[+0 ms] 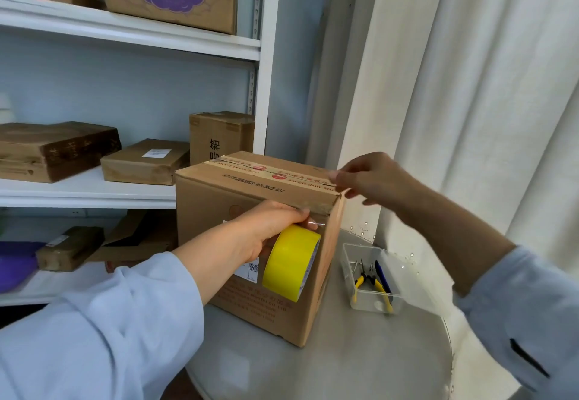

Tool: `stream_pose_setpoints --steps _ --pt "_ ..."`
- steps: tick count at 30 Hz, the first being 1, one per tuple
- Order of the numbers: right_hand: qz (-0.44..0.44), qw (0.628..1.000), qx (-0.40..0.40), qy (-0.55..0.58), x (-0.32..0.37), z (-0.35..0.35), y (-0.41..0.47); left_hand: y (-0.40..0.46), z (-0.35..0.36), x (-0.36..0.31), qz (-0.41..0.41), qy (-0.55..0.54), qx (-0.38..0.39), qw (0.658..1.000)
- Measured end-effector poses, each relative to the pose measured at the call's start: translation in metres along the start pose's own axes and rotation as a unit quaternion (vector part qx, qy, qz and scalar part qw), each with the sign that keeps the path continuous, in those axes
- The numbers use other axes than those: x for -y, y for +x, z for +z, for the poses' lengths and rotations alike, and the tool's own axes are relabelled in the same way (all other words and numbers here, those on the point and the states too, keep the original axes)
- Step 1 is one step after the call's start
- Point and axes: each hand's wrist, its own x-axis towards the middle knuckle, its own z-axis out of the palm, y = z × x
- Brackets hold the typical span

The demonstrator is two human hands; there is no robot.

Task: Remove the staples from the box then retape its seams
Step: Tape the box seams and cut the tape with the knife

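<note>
Left hand (269, 227) grips yellow tape roll (289, 263) against cardboard box (250, 299); right hand (369, 180) pinches the tape's free end at the top corner. Risk: slack strip may wrinkle or wander off the seam.

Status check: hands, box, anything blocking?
Left hand grips yellow tape roll against box side. Right hand pinches at the top edge, grip contents unclear. Pliers sit in tray; nothing blocking.

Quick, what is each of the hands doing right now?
Left hand: grips the yellow tape roll.
Right hand: pinches the tape end at the box top edge.
</note>
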Motion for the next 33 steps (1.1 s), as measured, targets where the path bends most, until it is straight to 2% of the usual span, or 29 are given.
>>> stream_pose_setpoints --steps 3,6,10,14,18,20,22,25,27,30,33 --pt "-0.041 0.999 -0.017 0.013 -0.009 0.030 0.002 -0.002 0.002 0.001 0.018 0.000 -0.005 1.000" --pt "-0.070 0.995 -0.057 -0.049 -0.015 0.042 0.004 -0.003 0.002 0.001 0.034 -0.010 -0.008 0.999" --pt "-0.061 0.997 -0.043 0.014 -0.021 0.041 0.006 -0.004 0.000 0.001 0.037 0.002 -0.005 0.999" --pt "-0.060 0.997 -0.052 0.010 -0.023 0.042 0.003 -0.004 0.000 0.001 0.044 0.024 -0.013 0.999" --pt "-0.059 0.997 -0.046 0.012 -0.024 0.040 0.003 -0.011 -0.006 0.013 0.034 0.118 -0.036 0.992" --pt "-0.059 0.997 -0.047 0.022 -0.025 0.040 0.004 -0.018 -0.016 0.018 0.067 0.162 -0.067 0.982" --pt "-0.059 0.996 -0.053 0.032 -0.027 0.040 0.004 -0.022 -0.026 0.019 0.145 0.200 -0.096 0.964" --pt "-0.058 0.995 -0.054 0.056 -0.029 0.043 0.003 -0.023 -0.037 0.010 0.239 0.333 -0.165 0.897" --pt "-0.059 0.995 -0.058 0.052 -0.031 0.045 0.000 -0.019 -0.042 0.005 0.249 0.399 -0.160 0.868" --pt "-0.057 0.995 -0.055 0.059 -0.034 0.049 -0.005 -0.011 -0.045 0.010 0.225 0.412 -0.117 0.875" --pt "-0.062 0.995 -0.046 0.064 -0.035 0.050 -0.008 -0.008 -0.041 0.017 0.234 0.407 -0.137 0.872"
